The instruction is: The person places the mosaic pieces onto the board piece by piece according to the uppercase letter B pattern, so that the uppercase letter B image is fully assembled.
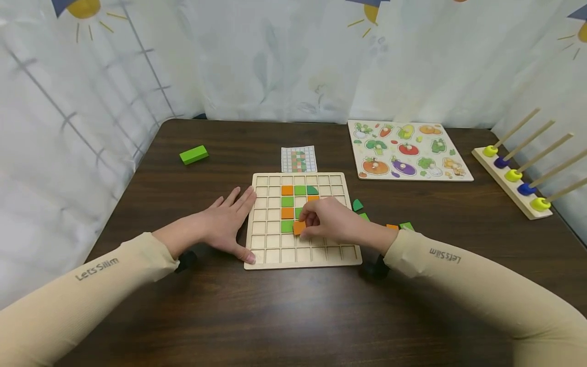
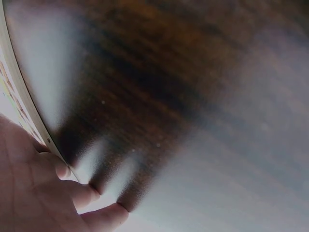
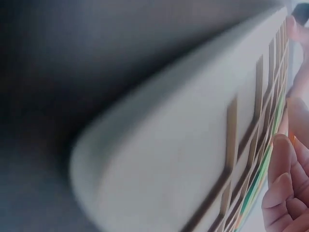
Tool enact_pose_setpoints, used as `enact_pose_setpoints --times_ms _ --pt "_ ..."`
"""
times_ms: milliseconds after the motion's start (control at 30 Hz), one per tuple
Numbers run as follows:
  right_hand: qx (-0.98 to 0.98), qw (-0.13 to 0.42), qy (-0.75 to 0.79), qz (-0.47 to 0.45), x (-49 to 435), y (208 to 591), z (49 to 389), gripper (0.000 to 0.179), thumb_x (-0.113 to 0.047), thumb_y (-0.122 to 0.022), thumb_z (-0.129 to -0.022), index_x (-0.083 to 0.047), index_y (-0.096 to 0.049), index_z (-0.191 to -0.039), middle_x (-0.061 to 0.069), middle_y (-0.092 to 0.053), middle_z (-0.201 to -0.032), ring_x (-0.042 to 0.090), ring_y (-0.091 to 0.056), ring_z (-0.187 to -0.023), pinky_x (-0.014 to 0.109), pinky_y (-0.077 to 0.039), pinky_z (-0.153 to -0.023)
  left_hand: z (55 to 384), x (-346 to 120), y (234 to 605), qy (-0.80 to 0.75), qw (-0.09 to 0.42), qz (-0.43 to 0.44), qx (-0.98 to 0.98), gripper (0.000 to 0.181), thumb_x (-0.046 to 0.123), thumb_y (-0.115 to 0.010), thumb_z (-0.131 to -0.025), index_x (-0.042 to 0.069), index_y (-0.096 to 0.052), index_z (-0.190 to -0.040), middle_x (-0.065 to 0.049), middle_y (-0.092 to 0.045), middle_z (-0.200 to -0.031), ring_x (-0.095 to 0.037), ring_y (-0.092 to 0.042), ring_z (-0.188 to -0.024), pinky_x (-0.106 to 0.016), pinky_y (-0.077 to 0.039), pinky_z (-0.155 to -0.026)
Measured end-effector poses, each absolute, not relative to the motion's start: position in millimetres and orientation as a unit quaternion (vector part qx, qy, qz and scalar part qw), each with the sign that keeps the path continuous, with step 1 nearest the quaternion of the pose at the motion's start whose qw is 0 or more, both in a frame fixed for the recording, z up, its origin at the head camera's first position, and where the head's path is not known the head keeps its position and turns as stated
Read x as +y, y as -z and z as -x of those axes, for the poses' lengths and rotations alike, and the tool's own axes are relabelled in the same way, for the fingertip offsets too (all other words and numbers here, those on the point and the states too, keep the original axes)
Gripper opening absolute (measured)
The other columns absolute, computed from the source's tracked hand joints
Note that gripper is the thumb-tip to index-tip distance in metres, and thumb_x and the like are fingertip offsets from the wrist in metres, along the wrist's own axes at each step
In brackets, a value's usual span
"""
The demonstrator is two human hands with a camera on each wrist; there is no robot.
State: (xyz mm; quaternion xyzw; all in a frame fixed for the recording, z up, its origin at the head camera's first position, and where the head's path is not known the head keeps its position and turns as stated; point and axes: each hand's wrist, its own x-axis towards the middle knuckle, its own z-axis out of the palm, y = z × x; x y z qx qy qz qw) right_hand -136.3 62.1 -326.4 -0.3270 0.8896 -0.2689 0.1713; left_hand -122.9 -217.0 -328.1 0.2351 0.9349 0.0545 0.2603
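Observation:
A wooden grid board (image 1: 300,255) lies on the dark table, with orange square tiles (image 1: 287,190), light green square tiles (image 1: 287,202) and a dark green quarter-round tile (image 1: 312,190) in its cells. My right hand (image 1: 332,219) pinches an orange square tile (image 1: 299,228) between thumb and fingers, low over the middle of the grid; that hand hides some cells. Spread out, my left hand (image 1: 224,221) rests at the board's left edge, thumb by the near corner. In the left wrist view its fingertips (image 2: 120,210) touch the tabletop beside the board's rim.
Just behind the board is a printed pattern card (image 1: 298,159). Loose tiles lie to the right, among them a dark green quarter-round (image 1: 357,205). Farther off are a green block (image 1: 194,155), a vegetable puzzle (image 1: 412,175) and a peg stand with rings (image 1: 513,191).

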Motion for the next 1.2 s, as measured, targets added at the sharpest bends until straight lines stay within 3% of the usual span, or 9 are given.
enact_pose_setpoints --times_ms 333,800,1200 --pt "0.886 0.169 0.251 0.351 52.2 326.4 125.8 0.023 -0.022 -0.085 -0.085 -0.008 -0.073 -0.1 -0.004 -0.067 -0.076 0.007 -0.056 -0.07 0.02 -0.05 -0.068 124.9 -215.4 327.1 -0.057 0.253 -0.239 0.936 0.145 0.08 -0.074 -0.07 -0.002 0.001 -0.163 -0.022 0.008 -0.172 -0.051 0.003 -0.157 -0.074 -0.014 -0.119" --pt "0.916 0.154 0.24 0.281 60.7 328.6 133.6 0.024 -0.02 -0.085 -0.085 -0.006 -0.073 -0.101 -0.001 -0.067 -0.077 0.012 -0.057 -0.071 0.026 -0.05 -0.071 124.4 -217.8 329.1 -0.06 0.253 -0.24 0.935 0.145 0.079 -0.075 -0.07 -0.002 0.0 -0.163 -0.022 0.008 -0.172 -0.051 0.003 -0.157 -0.074 -0.014 -0.119" --pt "0.915 0.15 0.232 0.293 59.7 330.1 132.6 0.024 -0.019 -0.083 -0.087 -0.004 -0.075 -0.104 0.001 -0.071 -0.082 0.011 -0.059 -0.073 0.025 -0.052 -0.072 122.4 -217.3 327.4 -0.061 0.255 -0.237 0.935 0.145 0.08 -0.075 -0.07 -0.002 0.001 -0.163 -0.022 0.008 -0.172 -0.051 0.002 -0.157 -0.073 -0.013 -0.119"
